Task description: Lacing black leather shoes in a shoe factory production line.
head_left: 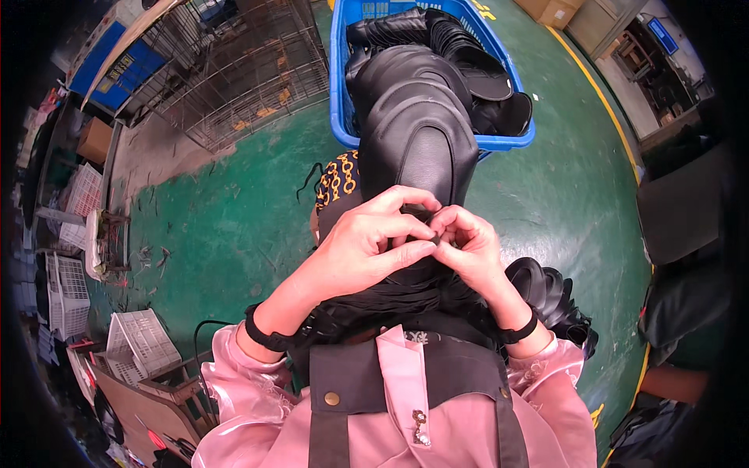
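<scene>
At mid-frame, one left hand [360, 240] and one right hand [474, 248] meet, fingertips nearly together, pinching one small dark piece [435, 240] just below overlapping black pads [429, 152], too merged to count. This looks like fine fingertip work, probably calling next for a steady pinch. One blue basket [505, 143] stands upper centre.

Left hand [355, 238] and right hand [476, 246] pinch a small black piece [434, 240] in front of a blue plastic crate [338, 101] of black panels [472, 66].
</scene>
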Demonstrator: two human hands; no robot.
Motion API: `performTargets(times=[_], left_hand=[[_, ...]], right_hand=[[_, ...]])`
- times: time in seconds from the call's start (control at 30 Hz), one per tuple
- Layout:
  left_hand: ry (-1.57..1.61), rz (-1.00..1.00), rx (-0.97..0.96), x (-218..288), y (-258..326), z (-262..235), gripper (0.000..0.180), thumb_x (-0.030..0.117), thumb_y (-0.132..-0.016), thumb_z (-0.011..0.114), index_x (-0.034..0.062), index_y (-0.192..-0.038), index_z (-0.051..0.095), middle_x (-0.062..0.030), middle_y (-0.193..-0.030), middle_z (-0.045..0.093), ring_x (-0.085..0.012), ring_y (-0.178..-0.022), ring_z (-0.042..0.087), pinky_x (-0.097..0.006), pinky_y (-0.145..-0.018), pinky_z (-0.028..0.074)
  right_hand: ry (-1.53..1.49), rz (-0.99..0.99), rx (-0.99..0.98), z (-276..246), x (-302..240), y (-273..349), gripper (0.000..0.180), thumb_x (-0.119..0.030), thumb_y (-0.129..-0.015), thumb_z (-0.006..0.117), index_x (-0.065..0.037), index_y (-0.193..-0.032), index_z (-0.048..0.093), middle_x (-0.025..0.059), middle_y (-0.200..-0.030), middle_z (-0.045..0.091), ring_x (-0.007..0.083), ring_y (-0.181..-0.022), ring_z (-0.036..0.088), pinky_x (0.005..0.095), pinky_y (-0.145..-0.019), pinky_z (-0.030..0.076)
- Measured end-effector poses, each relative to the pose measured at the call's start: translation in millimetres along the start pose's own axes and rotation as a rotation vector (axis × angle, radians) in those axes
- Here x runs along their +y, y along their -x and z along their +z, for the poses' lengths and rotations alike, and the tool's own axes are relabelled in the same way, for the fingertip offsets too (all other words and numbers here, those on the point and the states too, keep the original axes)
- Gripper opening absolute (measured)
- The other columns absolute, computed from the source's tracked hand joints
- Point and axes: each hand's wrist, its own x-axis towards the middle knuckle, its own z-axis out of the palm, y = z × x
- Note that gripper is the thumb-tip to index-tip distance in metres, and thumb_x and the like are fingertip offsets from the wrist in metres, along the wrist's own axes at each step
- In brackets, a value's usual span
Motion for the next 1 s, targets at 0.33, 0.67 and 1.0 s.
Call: performTargets(times=[0.33,0.67,1.0], left_hand=[[-0.358,0.275,0.172,-6.4,-0.7,10.7,0.055,-0.008,-0.077,0.067,0.0002,-0.130,0.056,-0.0191,-0.135,0.054,-0.0211,-0.082,0.067,-0.029,-0.069,0.055],[-0.685,0.344,0.181,-5.6,4.3,14.2,0.043,0.001,-0.074,0.073,-0.0031,-0.115,0.062,-0.0163,-0.107,0.066,-0.0285,-0.090,0.068,-0.035,-0.072,0.057],[-0.541,0.253,0.291,-18.4,5.5,15.3,0.023,0.002,-0.072,0.076,0.0004,-0.094,0.068,-0.0121,-0.080,0.062,-0.0258,-0.071,0.062,-0.033,-0.060,0.050]], right_hand=[[-0.135,0.042,0.011,5.0,-3.2,-0.2,0.017,-0.004,-0.088,0.067,-0.002,-0.104,0.059,-0.0023,-0.085,0.063,0.0003,-0.072,0.055,0.0158,-0.062,0.045],[0.179,-0.129,0.082,3.8,-1.0,-2.0,0.015,-0.002,-0.083,0.068,0.002,-0.095,0.061,0.0007,-0.081,0.063,0.0027,-0.067,0.056,0.0184,-0.060,0.044],[0.118,-0.101,0.128,10.0,-1.8,0.4,0.010,-0.001,-0.087,0.068,0.003,-0.092,0.061,0.0032,-0.089,0.064,0.0050,-0.072,0.058,0.0197,-0.064,0.047]])
